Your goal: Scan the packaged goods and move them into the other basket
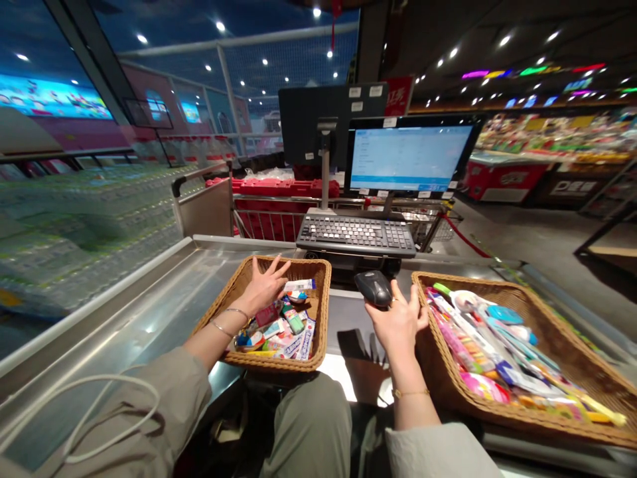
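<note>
My left hand (265, 287) hovers over the far left part of a wicker basket (324, 318), fingers spread and holding nothing. Small packaged goods (293, 322) lie in that basket, among them a green-and-white packet and blue-and-white wrapped sticks. My right hand (398, 322) is raised between the two baskets, fingers apart. Just beyond its thumb and forefinger is a rounded black device (373, 288), perhaps a barcode scanner; whether they touch it I cannot tell. At the right, a second wicker basket (562, 318) holds toothbrush-like packs (478, 345) and other colourful items.
A black keyboard (355, 232) stands behind the baskets, below a lit monitor (411, 159) and a second dark screen (328, 123). The metal counter (164, 299) runs along the left. A white cable (114, 378) loops near my left sleeve. Shopping carts (269, 216) stand beyond.
</note>
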Demonstrator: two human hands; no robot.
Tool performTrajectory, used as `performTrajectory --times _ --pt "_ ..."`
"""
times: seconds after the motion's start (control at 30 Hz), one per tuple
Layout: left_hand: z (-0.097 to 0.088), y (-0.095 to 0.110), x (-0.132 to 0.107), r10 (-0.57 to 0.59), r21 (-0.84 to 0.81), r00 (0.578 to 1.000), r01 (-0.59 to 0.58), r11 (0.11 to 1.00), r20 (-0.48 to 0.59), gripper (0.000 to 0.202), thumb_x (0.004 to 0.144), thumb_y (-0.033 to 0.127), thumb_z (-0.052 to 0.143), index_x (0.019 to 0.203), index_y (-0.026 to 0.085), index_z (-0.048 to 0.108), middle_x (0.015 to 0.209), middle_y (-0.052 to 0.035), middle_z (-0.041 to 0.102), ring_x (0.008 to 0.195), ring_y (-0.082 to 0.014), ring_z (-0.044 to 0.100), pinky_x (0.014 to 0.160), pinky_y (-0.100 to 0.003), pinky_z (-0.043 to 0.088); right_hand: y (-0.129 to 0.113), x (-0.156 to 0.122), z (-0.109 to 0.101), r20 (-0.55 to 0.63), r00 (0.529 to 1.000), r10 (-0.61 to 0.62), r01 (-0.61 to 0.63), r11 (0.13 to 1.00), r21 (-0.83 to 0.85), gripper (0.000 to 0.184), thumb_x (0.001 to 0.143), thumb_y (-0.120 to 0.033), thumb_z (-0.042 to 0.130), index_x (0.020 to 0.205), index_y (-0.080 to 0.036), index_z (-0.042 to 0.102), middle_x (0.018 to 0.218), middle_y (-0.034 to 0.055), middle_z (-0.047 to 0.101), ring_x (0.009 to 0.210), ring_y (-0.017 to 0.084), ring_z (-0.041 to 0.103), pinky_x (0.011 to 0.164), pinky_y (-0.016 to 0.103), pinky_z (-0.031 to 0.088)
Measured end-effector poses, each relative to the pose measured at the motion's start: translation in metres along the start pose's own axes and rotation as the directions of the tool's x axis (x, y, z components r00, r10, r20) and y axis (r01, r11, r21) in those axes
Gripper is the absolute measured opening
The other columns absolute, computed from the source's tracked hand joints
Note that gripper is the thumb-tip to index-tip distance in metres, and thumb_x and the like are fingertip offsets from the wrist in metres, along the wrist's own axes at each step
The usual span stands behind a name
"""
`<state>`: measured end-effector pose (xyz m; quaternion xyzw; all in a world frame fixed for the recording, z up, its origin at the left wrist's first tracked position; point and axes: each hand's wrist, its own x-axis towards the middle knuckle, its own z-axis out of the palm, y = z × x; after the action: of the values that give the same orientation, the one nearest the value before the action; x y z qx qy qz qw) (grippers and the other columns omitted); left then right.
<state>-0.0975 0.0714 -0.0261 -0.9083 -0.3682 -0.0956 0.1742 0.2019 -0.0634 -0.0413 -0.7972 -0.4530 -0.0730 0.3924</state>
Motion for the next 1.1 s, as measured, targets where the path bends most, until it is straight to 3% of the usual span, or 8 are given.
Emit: performTrajectory --times 0.13,0.47,0.77,1.1 --pt "-0.006 0.003 0.003 -0.047 -0.043 0.993 0.043 0.998 -0.104 0.02 0.09 0.021 0.06 0.104 0.025 0.074 0.156 -0.0105 0.043 0.149 -0.0429 0.026 0.103 -0.088 -0.005 0.002 -0.001 0.001 -0.007 1.0 -0.023 0.023 1.0 0.007 0.03 0.076 -0.046 0.064 0.09 -0.023 0.075 0.137 0.0093 0.062 0.146 0.035 0.026 0.113 0.062 0.014" --pt "-0.02 0.029 0.022 -0.158 -0.07 0.965 0.146 0.987 -0.208 0.021 0.091 0.029 0.061 0.109 0.026 0.072 0.158 -0.0097 0.039 0.15 -0.0427 0.02 0.103 -0.088 -0.002 0.0 -0.002 -0.004 -0.027 0.997 -0.072 0.072 0.997 -0.005 0.029 0.078 -0.047 0.062 0.087 -0.022 0.074 0.137 0.0098 0.061 0.146 0.035 0.024 0.112 0.063 0.014" --pt "-0.026 0.065 0.052 -0.166 -0.121 0.945 0.136 0.983 -0.282 0.021 0.089 0.029 0.065 0.108 0.026 0.073 0.157 -0.0094 0.041 0.151 -0.0429 0.018 0.103 -0.087 -0.006 -0.001 -0.004 -0.008 -0.021 0.992 -0.122 0.121 0.993 -0.005 0.03 0.079 -0.047 0.06 0.088 -0.022 0.075 0.136 0.0112 0.062 0.146 0.036 0.024 0.11 0.065 0.016" --pt "-0.022 0.083 0.064 -0.146 -0.109 0.941 0.118 0.987 -0.306 0.019 0.091 0.029 0.061 0.107 0.025 0.071 0.159 -0.0076 0.036 0.152 -0.0416 0.014 0.103 -0.085 -0.014 -0.002 -0.005 -0.013 -0.019 0.989 -0.146 0.145 0.989 -0.014 0.027 0.076 -0.043 0.063 0.09 -0.023 0.074 0.138 0.0089 0.061 0.147 0.035 0.023 0.11 0.065 0.017"
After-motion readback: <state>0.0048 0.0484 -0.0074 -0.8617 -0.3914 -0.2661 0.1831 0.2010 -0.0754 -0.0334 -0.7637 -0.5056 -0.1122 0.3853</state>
